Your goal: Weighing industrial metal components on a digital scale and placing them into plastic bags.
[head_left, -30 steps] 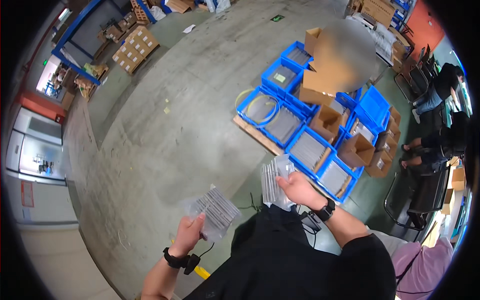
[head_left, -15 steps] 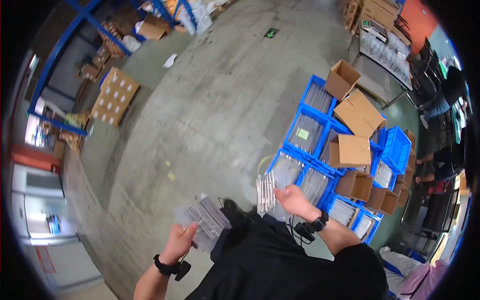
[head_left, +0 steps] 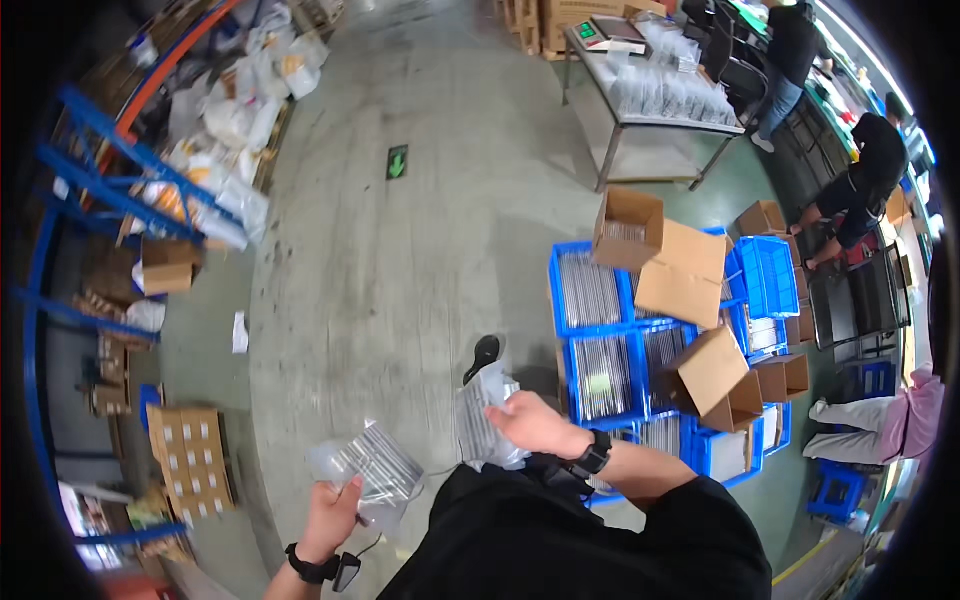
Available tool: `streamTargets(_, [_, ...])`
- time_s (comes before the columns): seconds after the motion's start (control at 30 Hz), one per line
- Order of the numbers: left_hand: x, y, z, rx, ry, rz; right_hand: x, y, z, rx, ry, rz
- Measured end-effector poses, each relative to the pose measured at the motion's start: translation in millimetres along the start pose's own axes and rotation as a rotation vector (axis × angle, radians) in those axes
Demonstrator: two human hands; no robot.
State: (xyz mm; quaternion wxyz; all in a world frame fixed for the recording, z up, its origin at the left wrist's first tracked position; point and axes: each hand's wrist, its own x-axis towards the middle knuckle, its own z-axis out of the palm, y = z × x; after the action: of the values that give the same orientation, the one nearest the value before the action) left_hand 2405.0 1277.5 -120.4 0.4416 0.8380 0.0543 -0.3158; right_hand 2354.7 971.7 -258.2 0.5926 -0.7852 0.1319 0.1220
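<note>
My left hand (head_left: pixel 332 515) is closed on the edge of a clear plastic bag with a row of slim silver rods (head_left: pixel 385 468) inside. In front of my body, my right hand (head_left: pixel 532 422) grips a second clear bag of silver rods (head_left: pixel 474 425), its loose plastic hanging around the fingers. The two bundles are apart from each other. What exactly the rods are is too small to make out. Just beyond the right bundle one dark shoe (head_left: pixel 486 350) shows on the floor.
At right, blue crates (head_left: pixel 563 290) of silver rods stand beside open cardboard boxes (head_left: pixel 690 270). Farther off is a metal table (head_left: pixel 640 120) with bagged goods and a scale (head_left: pixel 606 35). Blue racking (head_left: pixel 150 170) lines the left. Co-workers (head_left: pixel 868 170) stand along the right.
My view has moved forward and turned, so the table and left racking look nearer. Both hands still hold their bags; the right bundle now sits farther left, away from the crates.
</note>
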Motion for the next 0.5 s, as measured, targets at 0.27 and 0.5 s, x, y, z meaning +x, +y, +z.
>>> streamTargets(0.27, [311.8,231.7,-2.0,0.19,-0.202,0.191,250.3,-54.1,-172.0,0.015,0.244,-0.038])
streamTargets(0.5, [551.3,473.1,104.0,0.163,-0.429,0.365,390.4,-91.0,-398.3,0.081,0.503,0.095])
